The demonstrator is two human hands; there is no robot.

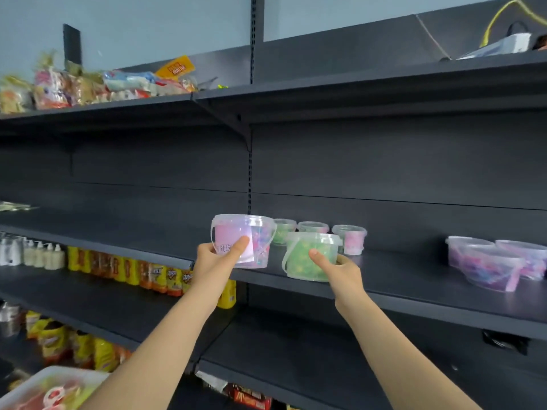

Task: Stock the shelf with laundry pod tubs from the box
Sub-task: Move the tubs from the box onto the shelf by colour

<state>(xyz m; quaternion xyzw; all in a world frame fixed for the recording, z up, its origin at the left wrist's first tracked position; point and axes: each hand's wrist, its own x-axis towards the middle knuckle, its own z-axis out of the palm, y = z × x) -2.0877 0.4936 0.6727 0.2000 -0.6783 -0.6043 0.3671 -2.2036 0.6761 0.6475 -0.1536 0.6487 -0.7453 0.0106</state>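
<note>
Two tubs are in play: the left hand (217,253) grips a pink tub (242,240), the right hand (334,269) a green tub (310,255), both over the shelf (414,279) edge, probably to join the row of tubs (319,232) just beyond the fingers.

At the front edge of the shelf (414,279) I see my left hand (213,258) holding the left tub (241,241) and my right hand (340,272) holding the right tub (307,257) just beside it. Behind them on the shelf stands a tub row (313,227); well to their right lies a tub cluster (497,264).
</note>
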